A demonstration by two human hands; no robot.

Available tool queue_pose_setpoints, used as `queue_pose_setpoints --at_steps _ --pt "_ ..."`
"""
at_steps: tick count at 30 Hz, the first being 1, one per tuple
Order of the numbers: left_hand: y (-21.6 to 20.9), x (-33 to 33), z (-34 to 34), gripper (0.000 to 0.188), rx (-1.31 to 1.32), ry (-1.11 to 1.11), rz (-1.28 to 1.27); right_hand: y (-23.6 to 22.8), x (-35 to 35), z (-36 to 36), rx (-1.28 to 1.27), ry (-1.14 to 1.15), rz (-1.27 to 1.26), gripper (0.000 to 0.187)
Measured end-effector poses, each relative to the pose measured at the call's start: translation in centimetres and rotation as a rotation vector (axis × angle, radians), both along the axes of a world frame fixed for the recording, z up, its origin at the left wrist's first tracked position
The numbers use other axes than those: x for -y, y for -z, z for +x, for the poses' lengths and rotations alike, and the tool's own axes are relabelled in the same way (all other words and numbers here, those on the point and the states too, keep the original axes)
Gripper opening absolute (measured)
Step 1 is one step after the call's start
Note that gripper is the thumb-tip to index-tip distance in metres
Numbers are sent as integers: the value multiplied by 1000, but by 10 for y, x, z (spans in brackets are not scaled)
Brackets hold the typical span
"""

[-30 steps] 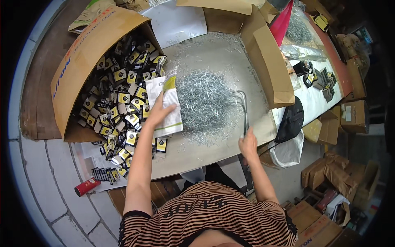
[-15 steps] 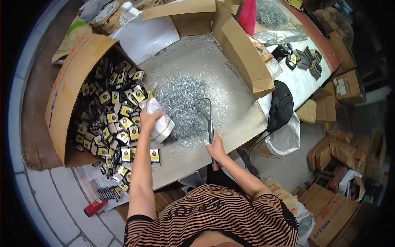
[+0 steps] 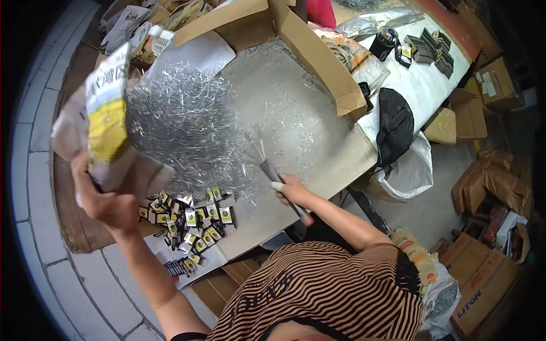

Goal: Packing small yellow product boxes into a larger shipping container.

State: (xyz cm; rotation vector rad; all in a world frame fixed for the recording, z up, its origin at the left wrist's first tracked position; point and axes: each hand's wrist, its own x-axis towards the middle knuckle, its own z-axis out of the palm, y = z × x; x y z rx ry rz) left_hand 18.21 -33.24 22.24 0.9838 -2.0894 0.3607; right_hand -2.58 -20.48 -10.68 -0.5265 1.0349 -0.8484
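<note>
Two hands of yours are full. L hand has a printed sack, white w/ a yellow band, fingers curled tight round its lower part; it's crumpled & held up at the L side of the table. Just R of the sack is a big heap of thin silver metal pins, blurred, so can't tell if all of it rests on the tabletop. R hand is clasped round the handle of a hand rake; its wire tines point away from you at the heap's R edge, w/ loose pins scattered beyond. Jumbled black-and-yellow boxes sit btwn your L forearm & the heap's near edge, some in a row nearest you. A cdbd wall borders the far R side, a white sheet the far L. Further R: black bag, w/ a white plastic bag just nearer you, plus a black cylinder by some dark packs.
</note>
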Motion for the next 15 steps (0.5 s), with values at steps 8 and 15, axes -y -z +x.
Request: queue_pose_setpoints --at_steps 8,15 --pt "-33 5 2 60 190 -85 -183 -100 61 48 224 -120 -316 22" --pt "-19 4 11 53 244 -98 -75 -102 76 36 214 -173 -316 17"
